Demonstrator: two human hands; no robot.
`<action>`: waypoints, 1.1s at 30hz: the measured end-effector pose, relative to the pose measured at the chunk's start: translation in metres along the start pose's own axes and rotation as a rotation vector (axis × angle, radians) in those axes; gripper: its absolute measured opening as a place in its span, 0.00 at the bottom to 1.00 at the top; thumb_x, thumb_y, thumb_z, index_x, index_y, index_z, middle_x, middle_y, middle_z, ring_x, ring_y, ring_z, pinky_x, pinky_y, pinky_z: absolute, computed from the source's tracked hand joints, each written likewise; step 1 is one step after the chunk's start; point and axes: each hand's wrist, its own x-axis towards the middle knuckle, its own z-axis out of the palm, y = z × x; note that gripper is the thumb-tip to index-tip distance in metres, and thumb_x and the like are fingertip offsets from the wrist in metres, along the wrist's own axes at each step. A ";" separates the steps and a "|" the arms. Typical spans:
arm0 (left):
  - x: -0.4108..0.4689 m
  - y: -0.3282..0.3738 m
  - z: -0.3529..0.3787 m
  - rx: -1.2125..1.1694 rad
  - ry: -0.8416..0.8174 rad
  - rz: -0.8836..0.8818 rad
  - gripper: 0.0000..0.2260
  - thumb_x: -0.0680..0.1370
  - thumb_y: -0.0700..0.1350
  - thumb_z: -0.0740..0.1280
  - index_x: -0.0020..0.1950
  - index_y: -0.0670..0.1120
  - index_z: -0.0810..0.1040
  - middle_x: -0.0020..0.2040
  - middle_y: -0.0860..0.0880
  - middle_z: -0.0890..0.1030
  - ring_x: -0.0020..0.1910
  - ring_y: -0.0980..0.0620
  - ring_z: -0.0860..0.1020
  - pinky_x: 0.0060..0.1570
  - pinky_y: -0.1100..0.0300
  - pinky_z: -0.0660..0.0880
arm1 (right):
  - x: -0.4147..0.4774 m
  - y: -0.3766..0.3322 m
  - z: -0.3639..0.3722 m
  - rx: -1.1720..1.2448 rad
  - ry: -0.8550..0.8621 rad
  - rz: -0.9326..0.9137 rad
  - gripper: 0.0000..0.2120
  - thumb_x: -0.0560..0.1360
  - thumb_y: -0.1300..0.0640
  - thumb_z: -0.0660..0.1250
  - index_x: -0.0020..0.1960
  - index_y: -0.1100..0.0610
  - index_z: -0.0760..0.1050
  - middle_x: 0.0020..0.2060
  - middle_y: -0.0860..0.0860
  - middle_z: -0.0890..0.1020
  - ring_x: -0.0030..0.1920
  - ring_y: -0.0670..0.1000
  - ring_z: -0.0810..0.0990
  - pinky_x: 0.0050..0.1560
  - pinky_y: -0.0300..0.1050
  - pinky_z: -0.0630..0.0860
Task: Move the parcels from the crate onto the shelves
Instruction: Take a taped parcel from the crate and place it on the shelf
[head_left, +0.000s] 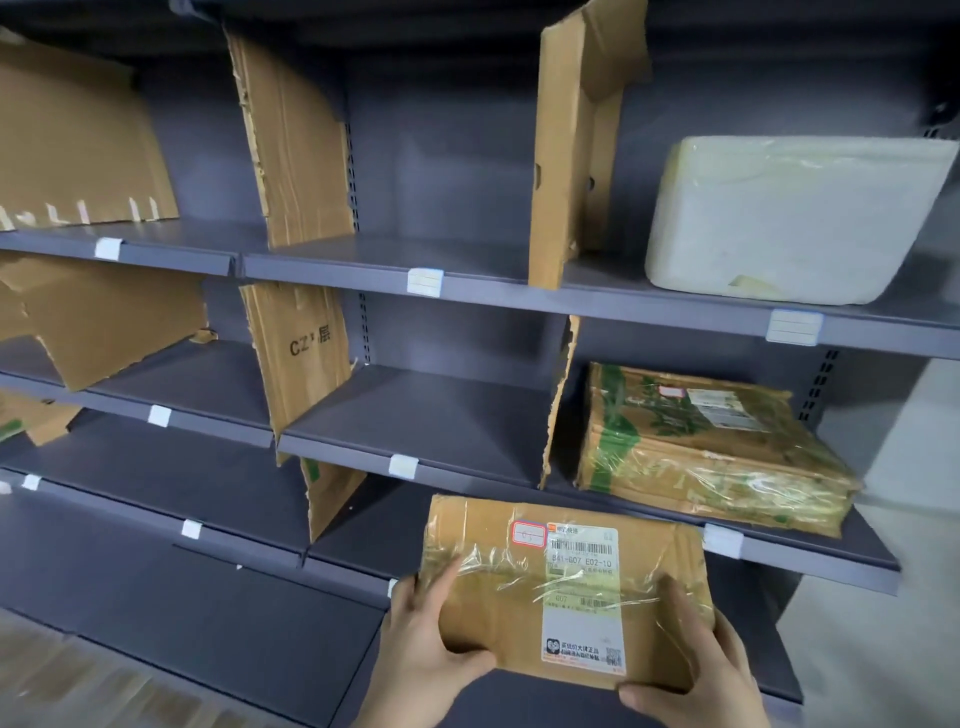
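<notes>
Nearest the camera, both hands grasp one brown parcel (563, 592), a flat cardboard box wrapped in clear tape with a white shipping label (584, 597) facing up. The left hand (431, 644) clasps its near left corner, thumb lying on the top face and fingers curled under the near edge. The right hand (691, 670) clasps the near right corner, thumb under the near edge and fingers spread along the right side. The parcel thus sits between the two hands, most of its body reaching past them toward the grey shelving (457, 415), held in the air in front of the lowest shelf lip and touching no board that can be seen.

Just beyond the parcel and up to its right, a second taped parcel (711, 447) with green print lies flat on the middle shelf, hard against a torn cardboard divider (558, 405). Straight beyond the parcel, the bay left of that divider holds nothing, bounded by another cardboard divider (301, 358) bearing printed letters. Farthest from the parcel, on the shelf above, a white foam box (795, 218) stands right of a tall cardboard divider (571, 145).
</notes>
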 end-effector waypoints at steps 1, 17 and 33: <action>0.009 -0.009 -0.011 0.011 -0.014 0.005 0.41 0.59 0.56 0.70 0.66 0.77 0.53 0.59 0.57 0.58 0.63 0.51 0.66 0.63 0.56 0.68 | 0.000 -0.009 0.012 0.006 0.015 0.004 0.58 0.52 0.42 0.82 0.64 0.21 0.43 0.76 0.47 0.52 0.77 0.54 0.53 0.75 0.57 0.57; 0.096 -0.110 -0.189 -0.004 -0.096 0.073 0.42 0.61 0.56 0.73 0.67 0.74 0.54 0.68 0.51 0.58 0.72 0.48 0.60 0.69 0.51 0.64 | 0.009 -0.162 0.159 0.006 0.062 0.020 0.54 0.49 0.43 0.78 0.66 0.21 0.52 0.74 0.46 0.57 0.74 0.55 0.60 0.73 0.55 0.62; 0.087 -0.169 -0.309 -0.132 0.109 0.027 0.34 0.62 0.54 0.77 0.63 0.72 0.67 0.61 0.62 0.64 0.59 0.66 0.66 0.56 0.62 0.67 | 0.021 -0.255 0.241 -0.074 -0.045 -0.111 0.50 0.51 0.29 0.77 0.54 0.17 0.40 0.77 0.48 0.52 0.75 0.58 0.54 0.74 0.58 0.55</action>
